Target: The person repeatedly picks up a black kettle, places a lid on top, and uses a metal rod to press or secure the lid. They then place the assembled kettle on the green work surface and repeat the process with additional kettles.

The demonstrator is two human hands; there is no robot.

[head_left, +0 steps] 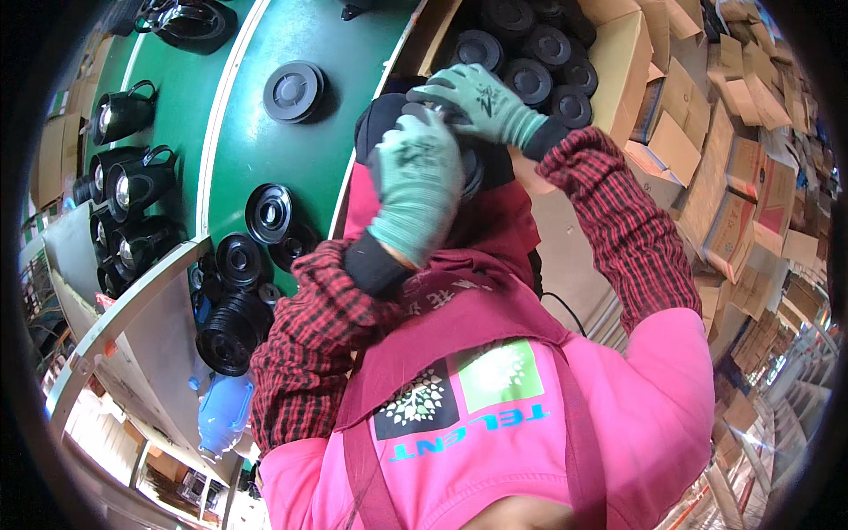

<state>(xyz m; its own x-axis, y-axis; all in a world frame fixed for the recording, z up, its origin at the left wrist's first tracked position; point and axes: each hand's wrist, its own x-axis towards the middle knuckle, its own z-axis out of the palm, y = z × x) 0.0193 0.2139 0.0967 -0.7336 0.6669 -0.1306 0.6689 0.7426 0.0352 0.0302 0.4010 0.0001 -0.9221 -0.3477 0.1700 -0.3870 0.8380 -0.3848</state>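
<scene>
Both hands wear light green gloves and meet in front of my dark-covered lap. My left hand (415,181) is closed, its fingers curled at the near side of a black round part (474,168), which looks like a lid and is mostly hidden. My right hand (481,104) reaches over from the right, fingers bent down on the far side of the same part. A stack of black round lids (293,91) lies on the green work surface (265,150) to the left of my hands. Nearer to me sit more black lids (268,214), some piled up.
An open cardboard box (623,84) beyond my right hand holds several black lids (530,81). Black pots with handles (141,183) stand along the far left. A metal rail (132,309) and a blue bottle (225,413) are at lower left. Cartons (733,203) crowd the right.
</scene>
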